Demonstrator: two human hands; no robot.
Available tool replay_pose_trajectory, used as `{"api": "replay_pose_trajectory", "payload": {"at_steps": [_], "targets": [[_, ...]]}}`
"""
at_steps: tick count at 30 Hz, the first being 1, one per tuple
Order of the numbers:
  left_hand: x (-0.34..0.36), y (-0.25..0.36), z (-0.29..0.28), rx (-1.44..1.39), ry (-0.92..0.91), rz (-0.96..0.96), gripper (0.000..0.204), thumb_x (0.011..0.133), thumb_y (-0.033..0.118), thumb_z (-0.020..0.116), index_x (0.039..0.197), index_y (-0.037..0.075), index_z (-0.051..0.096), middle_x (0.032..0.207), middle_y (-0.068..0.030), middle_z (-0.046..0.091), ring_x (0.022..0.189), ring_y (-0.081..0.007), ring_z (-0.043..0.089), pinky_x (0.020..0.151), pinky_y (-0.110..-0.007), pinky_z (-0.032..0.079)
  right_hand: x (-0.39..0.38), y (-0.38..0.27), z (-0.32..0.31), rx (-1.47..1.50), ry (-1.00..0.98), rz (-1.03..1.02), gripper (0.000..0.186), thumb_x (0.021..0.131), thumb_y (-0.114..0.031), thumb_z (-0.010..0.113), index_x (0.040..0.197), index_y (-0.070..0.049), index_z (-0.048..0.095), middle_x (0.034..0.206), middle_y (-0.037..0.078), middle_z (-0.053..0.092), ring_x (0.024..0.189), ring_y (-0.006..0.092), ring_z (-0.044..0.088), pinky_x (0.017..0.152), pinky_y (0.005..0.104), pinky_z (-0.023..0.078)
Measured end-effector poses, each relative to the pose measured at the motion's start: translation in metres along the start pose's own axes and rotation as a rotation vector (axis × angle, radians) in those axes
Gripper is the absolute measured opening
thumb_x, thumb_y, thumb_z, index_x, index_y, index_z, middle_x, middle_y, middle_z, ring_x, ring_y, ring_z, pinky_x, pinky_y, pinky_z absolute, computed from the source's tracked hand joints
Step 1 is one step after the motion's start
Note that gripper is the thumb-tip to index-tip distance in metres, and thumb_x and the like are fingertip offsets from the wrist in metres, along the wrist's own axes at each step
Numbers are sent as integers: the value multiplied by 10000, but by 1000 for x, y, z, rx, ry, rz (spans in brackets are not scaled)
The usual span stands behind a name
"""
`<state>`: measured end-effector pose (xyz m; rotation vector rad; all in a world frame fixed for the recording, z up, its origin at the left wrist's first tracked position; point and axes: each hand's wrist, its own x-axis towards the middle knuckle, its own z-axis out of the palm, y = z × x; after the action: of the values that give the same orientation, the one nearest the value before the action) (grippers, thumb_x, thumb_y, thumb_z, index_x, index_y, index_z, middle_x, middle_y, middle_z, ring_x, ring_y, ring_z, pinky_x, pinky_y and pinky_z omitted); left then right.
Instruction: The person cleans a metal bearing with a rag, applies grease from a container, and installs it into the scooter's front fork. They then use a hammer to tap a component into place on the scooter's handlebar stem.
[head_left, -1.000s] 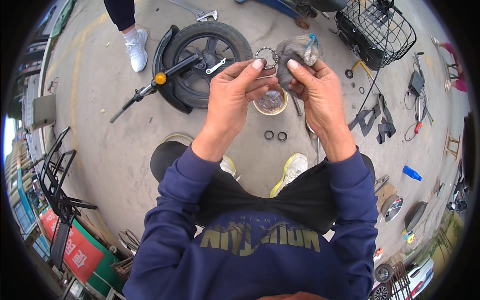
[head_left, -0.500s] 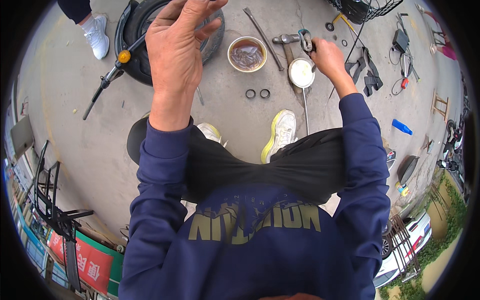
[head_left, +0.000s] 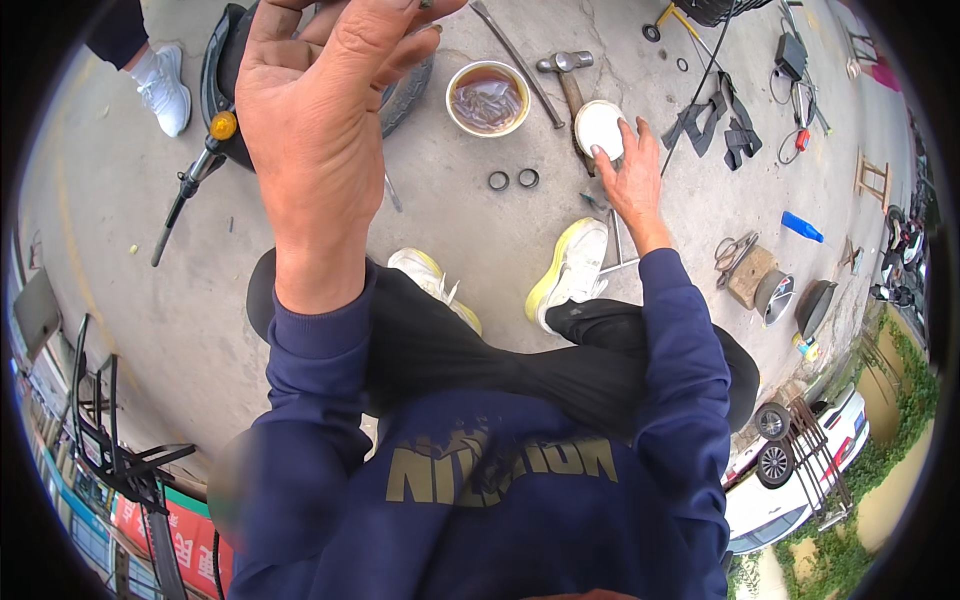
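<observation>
My left hand is raised at the upper left, fingers curled round something small at the frame's top edge, too hidden to name. My right hand reaches over a round white lid or tub, fingers apart at its rim; I cannot tell whether they press on it. Under that tub lies a hammer. A bowl of brown liquid sits between my hands, with a long steel bar beside it and two dark rings below.
A scooter front wheel with fork lies left, near another person's shoe. Black straps, cabled tools, a blue bottle and a wooden stool are to the right. A black metal frame stands lower left.
My hands have parted: the left rose leftward from the middle, where it held a ball-bearing ring. The right moved down to the white tub, and the grey cloth has left its fingers.
</observation>
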<state>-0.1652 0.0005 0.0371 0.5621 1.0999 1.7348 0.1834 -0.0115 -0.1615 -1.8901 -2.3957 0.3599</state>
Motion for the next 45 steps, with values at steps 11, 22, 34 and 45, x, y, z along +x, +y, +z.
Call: {"api": "replay_pose_trajectory", "payload": {"at_steps": [11,22,34,45], "targets": [[-12,28,-26,28,155,54,356,997,162,681,1322,47,592,1228,-144,681,977,-196,728,700,-199,581,55,-108,63,30,-37,-342,750,875,-679,629,1452,-202,583,1655,248,221,1536,439,166,1195,618,204],[-21,21,-33,-20,102,146,333,995,159,687,1297,79,572,1161,-132,716,883,-218,749,626,-206,588,61,-126,78,17,-52,-311,721,855,-669,656,1403,-202,629,1654,238,241,1543,420,161,1198,627,175],[-19,20,-50,-81,-30,80,303,936,118,746,1199,0,652,1251,-155,684,1058,-245,716,788,-260,602,46,-132,58,491,66,-211,509,985,-538,564,1205,-111,731,1600,307,301,1512,469,201,1207,572,184],[-22,32,13,-189,-261,38,522,922,34,715,1354,38,423,1384,-241,555,1095,-309,708,815,-319,635,54,-191,-218,1984,-208,-20,795,1058,-639,198,1223,-14,660,1551,181,456,1491,250,296,1225,435,183]]}}
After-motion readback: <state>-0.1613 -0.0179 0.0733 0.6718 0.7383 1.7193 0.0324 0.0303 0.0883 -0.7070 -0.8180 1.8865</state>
